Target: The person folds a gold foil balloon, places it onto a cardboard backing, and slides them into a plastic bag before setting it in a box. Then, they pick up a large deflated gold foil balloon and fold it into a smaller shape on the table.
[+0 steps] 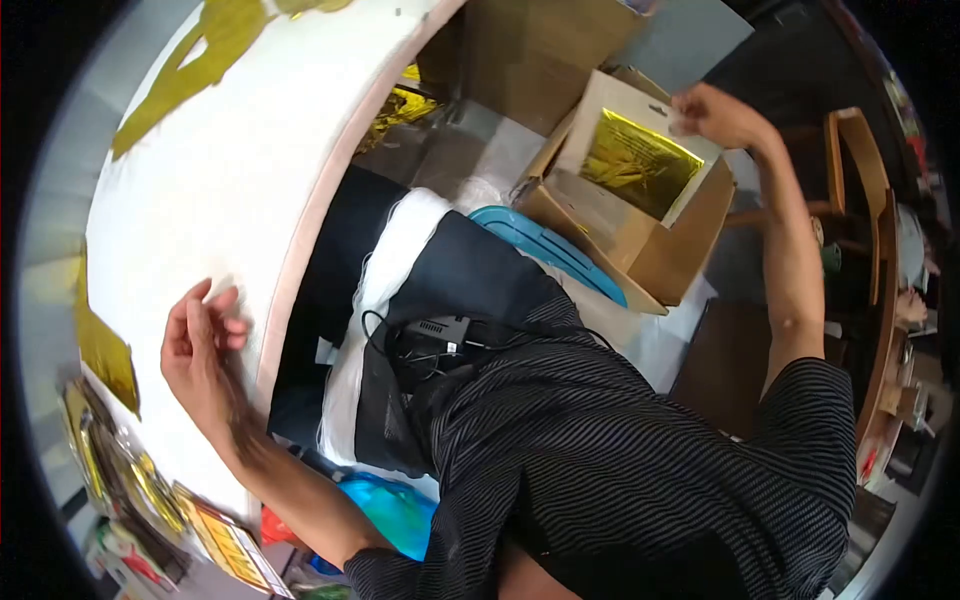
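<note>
My right hand (715, 115) pinches the upper edge of a flat hang-hole pack (576, 150) over an open cardboard box (688, 250). Shiny gold foil (640, 165) fills the middle of the pack, inside a pale border. Its lower part reaches down into the box. My left hand (205, 350) rests at the near edge of the white table (225, 200). Its fingers are loosely curled and apart, with nothing in them. Flat gold foil pieces (108, 350) lie at the table's far edge.
A blue plastic lid or tray (550, 250) leans beside the box. White thread strands (405, 245) lie across my lap, near a small grey device (440, 328) with a black cable. Wrapped packs (130, 465) stand at lower left. A wooden chair (865, 165) is at right.
</note>
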The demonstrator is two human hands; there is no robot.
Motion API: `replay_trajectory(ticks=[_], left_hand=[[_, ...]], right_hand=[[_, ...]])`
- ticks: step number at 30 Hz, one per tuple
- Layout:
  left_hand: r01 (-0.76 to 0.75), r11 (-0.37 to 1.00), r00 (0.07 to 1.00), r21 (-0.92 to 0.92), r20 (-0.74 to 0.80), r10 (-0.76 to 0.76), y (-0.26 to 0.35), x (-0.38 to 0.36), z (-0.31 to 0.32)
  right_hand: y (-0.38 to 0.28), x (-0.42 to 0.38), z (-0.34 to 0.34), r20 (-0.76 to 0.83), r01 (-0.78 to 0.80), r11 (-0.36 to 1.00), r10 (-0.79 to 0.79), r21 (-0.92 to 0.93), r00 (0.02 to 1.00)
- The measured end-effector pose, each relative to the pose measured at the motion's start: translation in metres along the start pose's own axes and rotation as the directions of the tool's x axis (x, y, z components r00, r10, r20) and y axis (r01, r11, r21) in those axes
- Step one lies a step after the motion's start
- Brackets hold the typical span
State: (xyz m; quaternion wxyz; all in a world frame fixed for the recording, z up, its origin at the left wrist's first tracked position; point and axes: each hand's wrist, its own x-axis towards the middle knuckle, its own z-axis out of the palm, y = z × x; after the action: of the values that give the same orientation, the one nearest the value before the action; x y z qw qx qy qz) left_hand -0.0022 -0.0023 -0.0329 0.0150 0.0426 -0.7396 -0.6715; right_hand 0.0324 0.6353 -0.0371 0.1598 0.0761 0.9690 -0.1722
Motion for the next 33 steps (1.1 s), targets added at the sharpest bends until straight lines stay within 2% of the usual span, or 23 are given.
replay_trajectory(ticks=[1, 2, 3, 4, 6, 10, 13, 15, 16, 18, 19, 20, 22, 26, 28, 30, 33], left_hand=[[-0.001, 1.0, 1.0, 0.007, 0.016, 0.0, 0.002, -0.001, 0.003], [0.003, 1.0, 1.0, 0.019, -0.012, -0.003, 0.004, -0.001, 0.007], [0.007, 0.999, 0.999, 0.032, -0.04, -0.005, 0.005, -0.003, 0.009], [0.005, 0.999, 1.0, 0.042, -0.026, -0.004, 0.004, -0.004, 0.01], [-0.003, 0.995, 0.995, 0.095, -0.095, 0.012, 0.002, -0.006, 0.01], [-0.005, 0.995, 0.986, 0.104, -0.166, 0.023, 0.007, -0.012, 0.021], [0.011, 0.991, 0.984, 0.131, -0.179, 0.013, 0.007, -0.011, 0.023], [0.024, 0.985, 0.982, 0.169, -0.189, 0.008, 0.004, -0.008, 0.018], [0.025, 0.984, 0.983, 0.178, -0.185, 0.009, 0.004, -0.008, 0.019], [0.051, 0.975, 0.974, 0.217, -0.227, 0.0, 0.006, -0.007, 0.02], [0.034, 0.961, 0.974, 0.273, -0.223, 0.029, 0.004, -0.005, 0.016], [0.032, 0.961, 0.974, 0.274, -0.224, 0.031, 0.002, -0.005, 0.013], [0.029, 0.954, 0.977, 0.3, -0.212, 0.037, 0.001, -0.004, 0.01], [0.047, 0.954, 0.969, 0.297, -0.245, 0.028, -0.003, -0.004, 0.006], [0.081, 0.965, 0.948, 0.248, -0.317, 0.002, 0.003, -0.007, 0.021], [0.113, 0.971, 0.95, 0.21, -0.31, -0.044, 0.004, -0.008, 0.018], [0.118, 0.977, 0.958, 0.175, -0.279, -0.066, 0.004, -0.009, 0.021]], right_hand=[[0.011, -0.001, 0.011, 0.081, -0.046, 0.992, 0.056, -0.119, 0.995], [0.038, 0.001, 0.032, 0.113, -0.093, 0.988, 0.107, -0.123, 0.988], [0.075, 0.004, 0.065, -0.015, -0.064, 0.994, 0.063, -0.09, 0.998], [0.097, 0.003, 0.093, -0.076, -0.085, 0.995, 0.089, 0.045, 0.993], [0.099, -0.001, 0.129, -0.016, -0.181, 0.983, 0.181, 0.006, 0.983], [0.1, 0.002, 0.193, 0.031, -0.249, 0.968, 0.249, -0.018, 0.968], [0.101, 0.005, 0.237, 0.043, -0.183, 0.983, 0.183, -0.006, 0.982], [0.086, 0.005, 0.251, 0.007, -0.167, 0.978, 0.168, 0.128, 0.986], [0.091, 0.008, 0.271, 0.011, -0.17, 0.976, 0.17, 0.137, 0.985], [0.093, 0.017, 0.312, -0.258, -0.031, 0.998, 0.045, 0.061, 0.965], [0.078, 0.016, 0.305, -0.095, -0.082, 0.983, 0.098, 0.164, 0.991], [0.065, 0.018, 0.311, -0.097, -0.079, 0.983, 0.096, 0.166, 0.991], [0.052, 0.024, 0.333, -0.064, -0.15, 0.988, 0.152, 0.034, 0.986], [0.043, 0.034, 0.338, -0.001, -0.124, 0.991, 0.124, -0.058, 0.992], [0.031, 0.042, 0.316, 0.03, -0.3, 0.947, 0.305, -0.118, 0.952], [0.019, 0.037, 0.28, -0.219, -0.137, 0.988, 0.148, 0.067, 0.964], [-0.046, 0.039, 0.197, -0.568, 0.214, 0.959, -0.075, 0.183, 0.82]])
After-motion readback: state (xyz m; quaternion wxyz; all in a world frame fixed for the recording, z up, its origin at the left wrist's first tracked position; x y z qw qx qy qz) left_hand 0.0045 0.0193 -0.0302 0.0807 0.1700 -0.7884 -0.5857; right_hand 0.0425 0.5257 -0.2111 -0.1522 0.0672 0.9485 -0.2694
